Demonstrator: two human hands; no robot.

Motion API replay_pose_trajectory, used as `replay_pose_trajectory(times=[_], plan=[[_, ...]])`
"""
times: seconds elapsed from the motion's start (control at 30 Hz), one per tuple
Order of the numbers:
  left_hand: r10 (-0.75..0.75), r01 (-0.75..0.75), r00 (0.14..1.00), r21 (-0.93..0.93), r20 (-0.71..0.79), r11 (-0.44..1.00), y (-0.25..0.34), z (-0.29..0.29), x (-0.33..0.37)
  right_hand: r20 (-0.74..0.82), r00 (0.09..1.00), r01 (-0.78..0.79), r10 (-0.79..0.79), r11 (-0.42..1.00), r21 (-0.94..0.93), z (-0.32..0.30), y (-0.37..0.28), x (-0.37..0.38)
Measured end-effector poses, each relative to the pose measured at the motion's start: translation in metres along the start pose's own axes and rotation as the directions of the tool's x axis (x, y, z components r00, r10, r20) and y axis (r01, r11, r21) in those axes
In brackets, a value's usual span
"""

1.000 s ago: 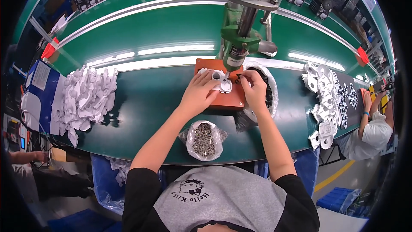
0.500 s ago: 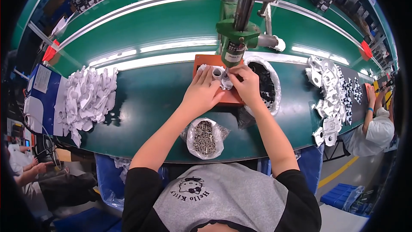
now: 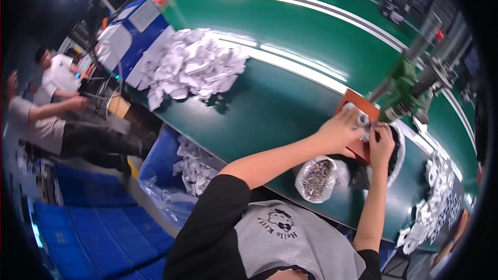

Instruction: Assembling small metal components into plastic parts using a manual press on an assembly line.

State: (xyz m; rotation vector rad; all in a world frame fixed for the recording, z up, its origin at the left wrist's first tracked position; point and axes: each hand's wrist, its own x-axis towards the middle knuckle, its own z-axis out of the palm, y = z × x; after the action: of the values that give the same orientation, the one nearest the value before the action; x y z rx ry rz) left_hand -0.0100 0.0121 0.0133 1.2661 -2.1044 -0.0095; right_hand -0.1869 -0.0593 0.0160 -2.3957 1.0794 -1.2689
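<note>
My left hand (image 3: 340,130) holds a white plastic part (image 3: 362,120) with a round opening, on an orange block (image 3: 361,101). Its fingers lie over the part's left side. My right hand (image 3: 382,144) is closed in a pinch at the part's right side; what its fingertips hold is hidden. Just above my right fingers stands a green machine head (image 3: 402,91), its lower tip close to them. Nearer to me, a white bag-lined bowl (image 3: 299,179) contains many small metal screws (image 3: 319,176).
White plastic parts (image 3: 194,65) lie heaped at left beside a blue box (image 3: 142,26). A bag of black parts (image 3: 397,158) is right of my hands. More white parts (image 3: 433,197) lie far right. A blue bin (image 3: 166,163) stands below the table; people (image 3: 39,119) are at left.
The whole view has swung to the left and tilted, so the bench appears slanted and more of the left side shows. Both hands stay at the white part on the orange block.
</note>
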Motion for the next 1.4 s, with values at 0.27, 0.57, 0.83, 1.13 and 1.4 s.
replay_pose_trajectory(times=[0.27, 0.57, 0.83, 1.13, 1.4], plan=[[-0.027, 0.028, 0.999, 0.044, -0.028, 0.999, 0.0, -0.002, -0.004, 0.107, 0.994, 0.012, -0.014, 1.0, 0.016, 0.0, -0.003, -0.001], [-0.018, 0.021, 0.997, 0.035, -0.077, 0.999, 0.0, 0.001, -0.004, 0.235, 0.968, 0.115, -0.094, 0.99, -0.078, -0.008, -0.012, -0.007], [-0.001, 0.004, 0.998, 0.05, -0.061, 0.999, -0.001, 0.001, -0.004, 0.229, 0.973, -0.053, -0.002, 0.97, 0.236, -0.034, -0.08, -0.052], [-0.002, 0.007, 0.998, 0.086, -0.062, 0.996, -0.004, 0.009, -0.005, 0.557, 0.774, 0.334, -0.301, 0.942, 0.045, -0.011, -0.114, -0.075], [-0.003, 0.01, 0.997, 0.082, -0.08, 0.997, -0.004, 0.008, -0.006, 0.48, 0.83, 0.289, -0.286, 0.955, 0.069, -0.005, -0.115, -0.074]])
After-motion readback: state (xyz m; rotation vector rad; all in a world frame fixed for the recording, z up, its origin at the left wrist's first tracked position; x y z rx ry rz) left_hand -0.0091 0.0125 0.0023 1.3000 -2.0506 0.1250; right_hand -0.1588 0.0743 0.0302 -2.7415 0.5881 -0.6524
